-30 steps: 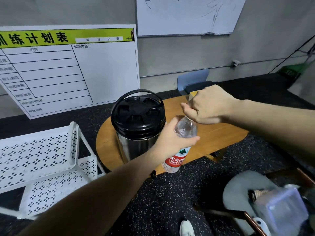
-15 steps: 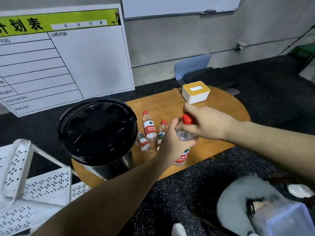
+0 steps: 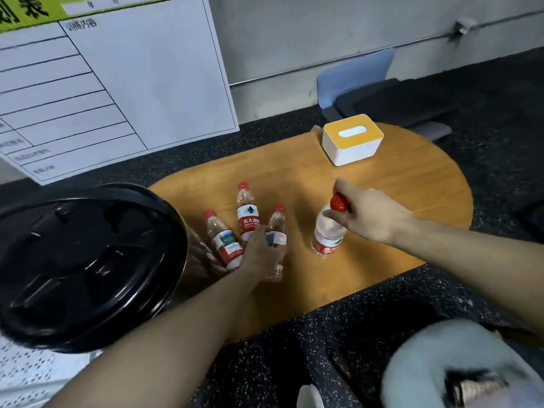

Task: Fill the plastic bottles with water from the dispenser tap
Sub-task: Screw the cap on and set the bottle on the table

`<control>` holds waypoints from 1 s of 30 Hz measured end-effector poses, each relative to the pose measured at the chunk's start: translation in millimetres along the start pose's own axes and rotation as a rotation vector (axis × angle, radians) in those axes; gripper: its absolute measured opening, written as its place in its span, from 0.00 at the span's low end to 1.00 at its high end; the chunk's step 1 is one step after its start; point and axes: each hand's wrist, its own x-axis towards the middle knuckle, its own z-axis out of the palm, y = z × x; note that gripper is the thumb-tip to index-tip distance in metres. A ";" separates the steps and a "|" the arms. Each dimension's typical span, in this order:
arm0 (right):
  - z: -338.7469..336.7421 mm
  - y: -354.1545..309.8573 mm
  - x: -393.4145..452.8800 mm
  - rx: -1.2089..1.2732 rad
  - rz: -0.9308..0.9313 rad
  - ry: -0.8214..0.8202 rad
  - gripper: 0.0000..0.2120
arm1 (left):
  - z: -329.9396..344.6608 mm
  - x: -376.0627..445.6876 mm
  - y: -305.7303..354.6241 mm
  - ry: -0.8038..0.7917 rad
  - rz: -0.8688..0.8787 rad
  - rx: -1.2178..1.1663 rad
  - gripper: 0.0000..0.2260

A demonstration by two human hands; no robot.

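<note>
A water dispenser with a black lid (image 3: 85,266) stands at the left end of the wooden table (image 3: 368,201); its tap is hidden. Three small red-capped bottles cluster beside it: one on the left (image 3: 222,240), one in the middle (image 3: 246,212), and one on the right (image 3: 276,228). My left hand (image 3: 260,256) grips the lower part of that right bottle. A further bottle (image 3: 326,234) stands apart to the right, holding water. My right hand (image 3: 368,214) pinches its red cap (image 3: 338,203).
A white and yellow tissue box (image 3: 350,139) sits at the table's far side, a blue chair (image 3: 356,75) behind it. A white schedule board (image 3: 112,72) leans on the wall. A perforated white rack (image 3: 26,375) is at bottom left, a pale stool (image 3: 435,357) at bottom right.
The filled bottle was set down on the table at the right. My left hand let go of it and moved left onto the bottle in the cluster. The view tilted down.
</note>
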 end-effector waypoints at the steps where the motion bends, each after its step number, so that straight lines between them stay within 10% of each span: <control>1: 3.5 7.8 4.1 0.005 0.012 -0.010 0.14 | 1.7 5.3 -0.8 0.012 -0.015 0.030 0.24; 21: 44.7 74.1 32.9 0.115 0.162 -0.133 0.16 | 51.6 65.7 -28.7 0.030 -0.276 0.370 0.44; 30: 30.4 61.9 21.8 0.067 0.224 -0.075 0.29 | 33.8 55.9 -15.0 0.007 -0.356 0.087 0.33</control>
